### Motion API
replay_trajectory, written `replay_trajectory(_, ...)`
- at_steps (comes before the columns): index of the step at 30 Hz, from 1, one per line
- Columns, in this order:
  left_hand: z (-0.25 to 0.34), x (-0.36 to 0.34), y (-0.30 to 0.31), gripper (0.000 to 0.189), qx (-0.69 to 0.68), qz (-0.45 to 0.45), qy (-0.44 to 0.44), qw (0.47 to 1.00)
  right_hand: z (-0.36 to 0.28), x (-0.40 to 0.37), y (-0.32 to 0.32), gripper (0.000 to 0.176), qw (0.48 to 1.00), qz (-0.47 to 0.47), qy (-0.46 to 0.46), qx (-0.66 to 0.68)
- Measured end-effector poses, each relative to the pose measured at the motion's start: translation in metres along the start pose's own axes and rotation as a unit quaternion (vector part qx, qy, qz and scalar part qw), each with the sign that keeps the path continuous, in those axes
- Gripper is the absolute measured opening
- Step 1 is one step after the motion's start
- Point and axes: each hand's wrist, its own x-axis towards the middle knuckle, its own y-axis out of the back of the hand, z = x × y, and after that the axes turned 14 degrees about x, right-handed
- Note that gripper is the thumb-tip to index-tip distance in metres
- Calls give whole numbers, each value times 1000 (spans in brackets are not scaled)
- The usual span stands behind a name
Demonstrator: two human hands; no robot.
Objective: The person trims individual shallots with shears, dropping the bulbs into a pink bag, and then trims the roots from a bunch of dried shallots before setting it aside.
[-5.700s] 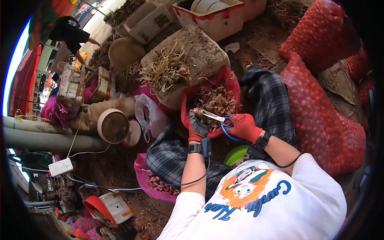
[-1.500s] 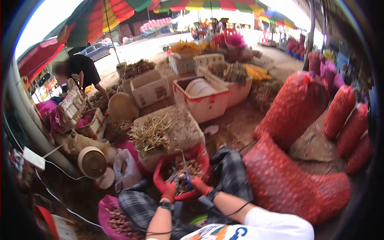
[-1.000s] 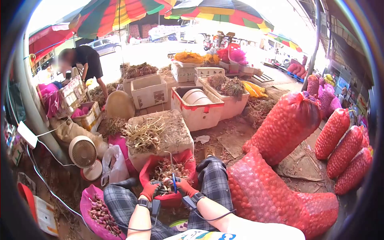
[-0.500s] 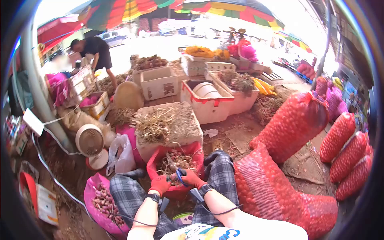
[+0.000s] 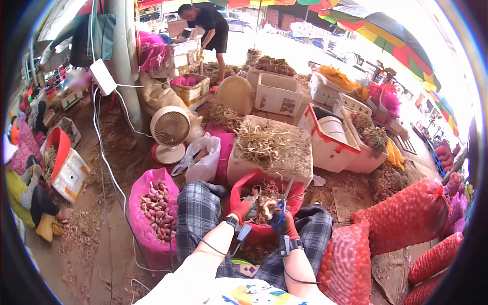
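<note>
My left hand [image 5: 243, 208], in a red glove with a greyish palm, is over the left side of a red bag-lined container [image 5: 237, 190] between my knees. Its fingers look curled, but what lies in them is too blurred to make out. My right hand [image 5: 286, 224], also gloved, grips blue-handled scissors [image 5: 277, 214] with the blades pointing up and away from me. Dry stalks and pale trimmings [image 5: 267, 206] fill the container between both hands. On my left, a pink bag [image 5: 138, 195] holds reddish shallots [image 5: 157, 209].
A foam box [image 5: 300, 157] topped with dry stalks [image 5: 262, 143] stands ahead. Left are a fan [image 5: 171, 127], a white plastic bag [image 5: 201, 156] and a cable [image 5: 108, 168]. Full red net sacks [image 5: 401, 216] lie right. A person [image 5: 208, 25] bends at the back; another sits far left.
The view has swung left, so the scene shifts right and people at far left appear. My hands have moved apart; the scissors now point up, away from my left hand.
</note>
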Motion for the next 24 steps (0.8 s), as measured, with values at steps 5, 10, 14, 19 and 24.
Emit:
replay_trajectory(5,28,-2,-15,33,59,-39,-201,977,22,20,14,25,939,-61,-134,312)
replay_trajectory(10,115,-69,-12,26,350,113,-126,921,37,17,12,24,949,1,-120,293)
replay_trajectory(14,117,-79,-26,39,465,121,-115,869,41,18,14,20,962,79,-48,255)
replay_trajectory(19,121,-77,-11,39,531,7,-40,846,23,6,-12,26,977,96,-53,183)
replay_trajectory(24,117,-75,-9,30,560,29,-92,823,21,7,-4,35,994,53,-44,82)
